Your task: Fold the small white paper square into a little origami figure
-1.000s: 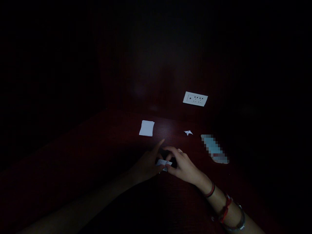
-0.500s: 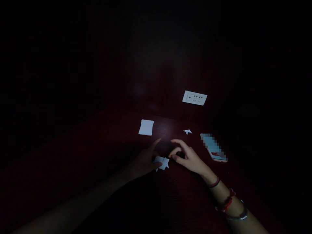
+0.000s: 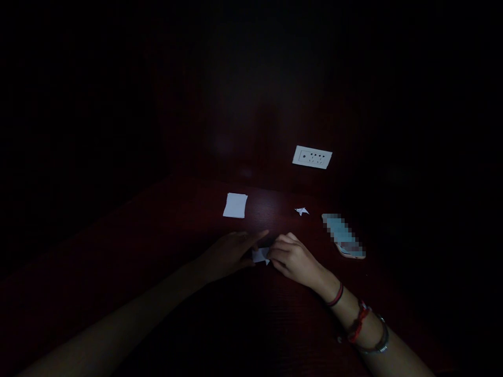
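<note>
The scene is very dark. A small white folded paper piece (image 3: pixel 260 255) lies on the dark red table (image 3: pixel 157 251) between my two hands. My left hand (image 3: pixel 228 254) lies flat beside it, forefinger stretched out, thumb touching the paper's left edge. My right hand (image 3: pixel 293 256) is curled over the paper's right side, fingers pressed together on it. Bracelets sit on my right wrist.
A white stack of square paper (image 3: pixel 235 205) lies farther back on the table. A tiny folded white paper shape (image 3: pixel 302 211) sits to the right of it. A phone (image 3: pixel 343 236) lies at the right. A white wall socket (image 3: pixel 312 157) is on the back panel.
My right hand, lifted off half a second ago with the star-like paper exposed, has come back down and closed over the paper's right side. My left hand has flattened slightly.
</note>
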`<state>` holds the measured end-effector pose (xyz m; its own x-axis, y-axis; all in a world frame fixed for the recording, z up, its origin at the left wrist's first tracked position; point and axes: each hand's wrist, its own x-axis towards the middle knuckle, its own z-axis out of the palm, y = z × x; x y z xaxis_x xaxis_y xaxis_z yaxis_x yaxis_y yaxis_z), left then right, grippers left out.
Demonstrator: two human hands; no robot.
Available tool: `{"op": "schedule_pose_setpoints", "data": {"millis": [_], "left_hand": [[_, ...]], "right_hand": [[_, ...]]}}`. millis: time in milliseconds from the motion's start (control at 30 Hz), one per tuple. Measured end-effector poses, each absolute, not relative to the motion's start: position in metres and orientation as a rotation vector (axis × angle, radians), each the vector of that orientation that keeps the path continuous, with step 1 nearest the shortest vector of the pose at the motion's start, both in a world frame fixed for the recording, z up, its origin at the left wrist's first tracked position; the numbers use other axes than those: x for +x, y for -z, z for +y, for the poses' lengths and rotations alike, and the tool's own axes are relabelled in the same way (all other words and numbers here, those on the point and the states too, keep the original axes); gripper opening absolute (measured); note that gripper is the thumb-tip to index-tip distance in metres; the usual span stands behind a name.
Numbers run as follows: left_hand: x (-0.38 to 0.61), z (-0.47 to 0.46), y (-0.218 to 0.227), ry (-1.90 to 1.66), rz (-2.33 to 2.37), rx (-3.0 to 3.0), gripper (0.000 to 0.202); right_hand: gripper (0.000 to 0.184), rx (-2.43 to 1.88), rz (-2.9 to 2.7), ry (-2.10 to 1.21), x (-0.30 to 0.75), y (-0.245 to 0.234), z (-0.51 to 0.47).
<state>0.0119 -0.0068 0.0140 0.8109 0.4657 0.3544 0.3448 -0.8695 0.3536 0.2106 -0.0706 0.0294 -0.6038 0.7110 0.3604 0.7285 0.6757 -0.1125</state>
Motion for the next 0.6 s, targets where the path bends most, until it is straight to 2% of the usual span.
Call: {"op": "schedule_pose_setpoints", "data": {"millis": [167, 500, 600], "left_hand": [[0.006, -0.005, -0.011, -0.458, 0.419, 2.781, 0.027], [0.006, -0.009, -0.016, -0.513, 0.374, 2.761, 0.021], [0.005, -0.009, -0.015, -0.521, 0.364, 2.76, 0.021]], "right_hand": [[0.014, -1.079, -2.643, -0.113, 0.215, -0.031, -0.073], [0.018, -1.152, -2.473, -0.21, 0.219, -0.021, -0.063], [0.027, -1.22, -2.399, -0.22, 0.221, -0.016, -0.058]]}}
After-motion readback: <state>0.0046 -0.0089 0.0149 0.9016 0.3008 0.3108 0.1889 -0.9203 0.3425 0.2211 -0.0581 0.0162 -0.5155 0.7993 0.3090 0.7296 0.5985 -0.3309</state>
